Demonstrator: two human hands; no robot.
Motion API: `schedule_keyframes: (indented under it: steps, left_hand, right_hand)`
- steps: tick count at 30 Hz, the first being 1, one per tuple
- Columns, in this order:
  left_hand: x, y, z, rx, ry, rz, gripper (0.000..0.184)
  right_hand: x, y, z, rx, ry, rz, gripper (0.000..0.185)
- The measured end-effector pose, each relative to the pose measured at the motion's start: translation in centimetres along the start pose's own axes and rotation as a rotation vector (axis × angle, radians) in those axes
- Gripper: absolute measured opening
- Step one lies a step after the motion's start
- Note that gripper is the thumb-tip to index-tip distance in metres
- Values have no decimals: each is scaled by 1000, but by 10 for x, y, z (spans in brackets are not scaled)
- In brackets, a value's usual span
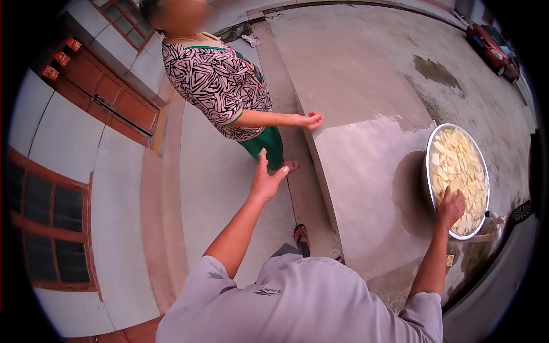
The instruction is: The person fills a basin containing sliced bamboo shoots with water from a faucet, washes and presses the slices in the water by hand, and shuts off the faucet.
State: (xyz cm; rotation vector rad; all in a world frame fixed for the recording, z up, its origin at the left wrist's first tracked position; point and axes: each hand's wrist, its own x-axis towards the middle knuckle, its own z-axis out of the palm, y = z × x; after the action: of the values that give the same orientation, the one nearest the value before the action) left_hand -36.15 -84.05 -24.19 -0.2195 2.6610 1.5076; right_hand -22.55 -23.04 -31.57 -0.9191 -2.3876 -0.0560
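Observation:
A large round metal basin [429, 171] with a white rim is at the right, full of pale yellow cut slices [457, 160]; what food they are I cannot tell for sure. My right hand [450, 207] reaches over the near side of the basin, its fingers stretched out and a little apart against the slices. My left hand [265, 182] is held up in the air left of the concrete slab [366, 166], fingers spread, holding nothing. It is nearest to another person's green trousers.
A person in a patterned top [214, 86] stands ahead on the left, one forearm reaching over the slab edge. Beside the basin are a pipe with a tap [493, 226] and a dark car wheel [521, 212]. A red car [493, 50] is parked far right.

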Motion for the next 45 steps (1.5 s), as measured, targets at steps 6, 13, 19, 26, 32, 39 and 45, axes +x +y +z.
schedule_keyframes:
  steps: [6, 13, 19, 26, 32, 39, 45]
  left_hand:
    - [10, 8, -42, -242, 286, -9, 100]
    - [21, -10, -60, -249, 436, 42, 92]
    - [36, 33, -115, 194, 690, 354, 62]
    - [32, 2, -124, 195, 11, 331, 43]
    - [-57, -122, -45, 535, -725, 218, 47]
    - [-50, -120, -18, 487, -1147, 114, 56]
    - [26, -121, -47, 701, -820, 131, 61]
  right_hand:
    - [1, 7, 4, -41, -6, 31, 53]
    - [1, 5, -2, -39, 39, -31, 49]
    - [-1, 6, -4, -133, 56, -92, 49]
    - [-3, 1, -3, -214, -3, 41, 53]
    - [-5, 2, -8, -251, 1, 91, 54]
    - [-1, 10, -5, -270, -70, 126, 52]
    - [-3, 13, -7, -237, -177, 212, 63]
